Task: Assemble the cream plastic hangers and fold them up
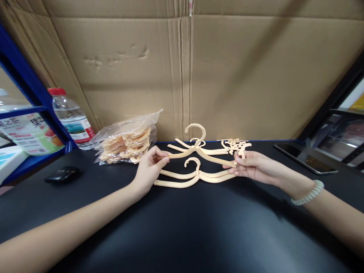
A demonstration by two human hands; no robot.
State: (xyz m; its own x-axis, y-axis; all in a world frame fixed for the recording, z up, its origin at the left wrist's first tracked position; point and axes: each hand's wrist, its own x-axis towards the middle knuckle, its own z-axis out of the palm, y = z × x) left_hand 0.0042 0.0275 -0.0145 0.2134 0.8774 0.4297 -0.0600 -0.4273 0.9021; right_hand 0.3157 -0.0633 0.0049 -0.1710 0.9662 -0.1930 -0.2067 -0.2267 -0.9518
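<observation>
Between my two hands a cream plastic clothes hanger [196, 146] is held up above the table, its hook pointing upward. My left hand [150, 167] pinches the tip of its left arm between thumb and fingers. At the other end, my right hand [253, 167] has its fingers closed on the right arm's tip, with a small curved cream piece [242, 152] also at the fingertips. Below the held hanger lie stacked cream hangers [182, 184] on the black tabletop. More hanger parts [217, 151] lie behind it, partly hidden by the held one.
A clear plastic bag [126, 142] full of cream parts stands at the back left, beside a water bottle [74, 119]. A black mouse [63, 174] is at left. Small loose cream pieces [233, 144] and a phone [304, 158] lie at right. Cardboard [256, 76] walls the back.
</observation>
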